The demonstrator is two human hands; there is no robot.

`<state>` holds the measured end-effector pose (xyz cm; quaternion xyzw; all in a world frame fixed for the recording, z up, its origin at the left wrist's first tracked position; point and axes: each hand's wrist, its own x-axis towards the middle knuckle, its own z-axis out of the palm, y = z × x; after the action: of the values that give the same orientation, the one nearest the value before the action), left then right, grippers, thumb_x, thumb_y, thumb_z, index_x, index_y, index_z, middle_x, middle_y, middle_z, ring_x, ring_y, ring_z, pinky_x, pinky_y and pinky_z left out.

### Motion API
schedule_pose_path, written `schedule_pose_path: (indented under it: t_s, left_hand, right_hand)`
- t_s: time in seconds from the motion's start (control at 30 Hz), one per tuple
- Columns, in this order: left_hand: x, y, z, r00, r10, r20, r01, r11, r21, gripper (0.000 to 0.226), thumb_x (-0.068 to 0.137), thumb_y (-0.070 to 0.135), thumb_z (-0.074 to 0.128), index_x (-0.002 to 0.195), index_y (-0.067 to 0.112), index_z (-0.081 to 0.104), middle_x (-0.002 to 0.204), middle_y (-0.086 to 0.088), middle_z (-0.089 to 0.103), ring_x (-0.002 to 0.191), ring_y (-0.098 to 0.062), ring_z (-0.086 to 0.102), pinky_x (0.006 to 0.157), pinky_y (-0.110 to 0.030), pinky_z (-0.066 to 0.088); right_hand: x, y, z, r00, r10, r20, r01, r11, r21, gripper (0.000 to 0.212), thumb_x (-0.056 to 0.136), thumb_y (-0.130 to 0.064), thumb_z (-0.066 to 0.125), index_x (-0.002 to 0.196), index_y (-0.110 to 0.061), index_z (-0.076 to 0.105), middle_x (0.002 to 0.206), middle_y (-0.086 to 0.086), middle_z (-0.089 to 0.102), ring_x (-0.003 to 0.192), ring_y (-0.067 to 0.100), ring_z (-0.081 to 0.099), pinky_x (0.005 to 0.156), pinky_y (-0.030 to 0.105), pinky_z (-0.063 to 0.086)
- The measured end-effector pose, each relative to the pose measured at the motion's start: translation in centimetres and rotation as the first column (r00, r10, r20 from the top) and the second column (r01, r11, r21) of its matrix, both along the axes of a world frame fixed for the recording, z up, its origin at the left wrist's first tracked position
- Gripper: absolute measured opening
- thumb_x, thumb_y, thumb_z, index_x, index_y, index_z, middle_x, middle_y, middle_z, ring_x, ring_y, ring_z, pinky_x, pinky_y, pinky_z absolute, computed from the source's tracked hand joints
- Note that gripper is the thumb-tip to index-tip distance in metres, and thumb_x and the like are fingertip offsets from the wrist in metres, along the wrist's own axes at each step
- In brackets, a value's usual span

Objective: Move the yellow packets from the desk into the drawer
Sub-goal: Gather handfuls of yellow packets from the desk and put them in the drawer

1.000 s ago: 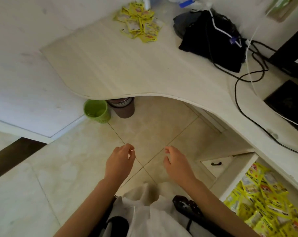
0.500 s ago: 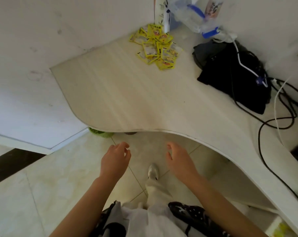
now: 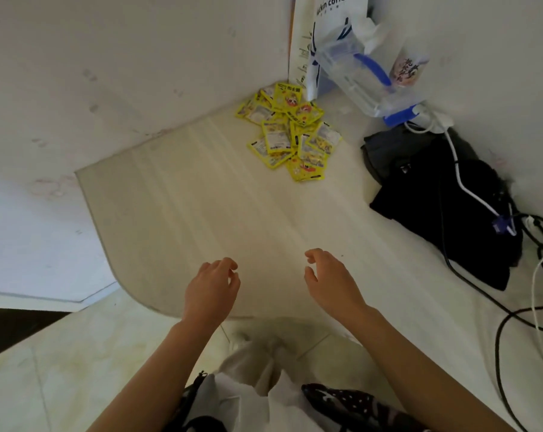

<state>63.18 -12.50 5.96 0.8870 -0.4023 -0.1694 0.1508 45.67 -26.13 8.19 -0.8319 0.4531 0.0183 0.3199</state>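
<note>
Your left hand point(image 3: 212, 291) and right hand point(image 3: 332, 282) hover side by side over near edge of pale wood-grain desk point(image 3: 201, 213), both holding nothing. Fingers loosely curled, thumb and fingertips apart, no pinch. Heap of small yellow printed packets point(image 3: 290, 132) lies at far corner of desk against wall, well apart from your hands. White paper coffee bag point(image 3: 329, 32) stands just behind heap; clear plastic container with blue handle point(image 3: 360, 76) beside it. Black fabric bag point(image 3: 435, 207) at right, black cables point(image 3: 513, 307) trailing.

yellow packets point(image 3: 290, 135) heaped, desk's point(image 3: 201, 207) far corner
</note>
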Motion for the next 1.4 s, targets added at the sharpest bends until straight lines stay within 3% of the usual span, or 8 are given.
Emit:
schedule_pose_path:
  t_s: [0.63,0.87,1.07,1.2,1.4]
  left_hand:
    - [14.2,-19.1,-1.3,0.97,-0.241,-0.022,0.242,0.969,0.05,0.026,0.095,0.027,0.044,0.117,0.022,0.058,0.111,0.004,0.065,0.107,-0.018,0.053,0.081,-0.035,0.048]
    - [16.1,-26.5,-1.7,0.973,-0.066,-0.223,0.08,0.995,0.055,0.021,0.091,0.025,0.051,0.11,0.022,0.06,0.105,0.003,0.065,0.101,-0.021,0.059,0.083,-0.035,0.048]
    - [16.3,-32.1,-2.5,0.958,0.044,-0.283,-0.03,0.998,0.054,0.024,0.089,0.025,0.052,0.112,0.02,0.059,0.108,-0.004,0.066,0.099,-0.027,0.06,0.082,-0.039,0.05]
    - [16.1,-34.7,-3.3,0.937,0.153,-0.313,-0.133,0.987,0.087,0.036,0.09,0.03,0.055,0.122,0.015,0.049,0.115,-0.009,0.063,0.103,-0.032,0.059,0.082,-0.041,0.049]
    - [16.0,-37.5,-4.4,0.935,0.267,-0.234,-0.231,0.958,0.168,0.077,0.082,0.055,0.063,0.135,0.008,0.034,0.133,-0.01,0.049,0.121,-0.033,0.051,0.091,-0.047,0.044]
  right_hand:
    - [10.2,-16.5,-1.5,0.981,-0.185,-0.055,0.183,0.982,-0.038,0.034,0.097,-0.02,0.045,0.13,-0.012,0.049,0.125,0.008,0.056,0.115,0.027,0.053,0.094,0.036,0.043]
    - [12.3,-24.0,-2.7,0.963,-0.268,-0.024,0.268,0.963,-0.01,0.031,0.095,-0.019,0.047,0.123,-0.006,0.052,0.116,0.016,0.06,0.107,0.032,0.055,0.089,0.039,0.045]
    - [14.3,-29.6,-4.2,0.926,-0.371,-0.075,0.373,0.928,0.013,0.034,0.096,-0.023,0.048,0.12,0.001,0.052,0.12,0.021,0.056,0.11,0.035,0.053,0.088,0.036,0.042]
    - [15.5,-31.8,-5.4,0.893,-0.416,-0.169,0.417,0.908,-0.033,0.047,0.097,-0.033,0.047,0.122,0.006,0.043,0.124,0.025,0.047,0.113,0.04,0.048,0.091,0.04,0.041]
    - [18.5,-33.2,-6.5,0.786,-0.575,-0.228,0.58,0.813,-0.048,0.068,0.093,-0.053,0.047,0.133,0.001,0.036,0.133,0.018,0.038,0.12,0.037,0.043,0.09,0.045,0.044]
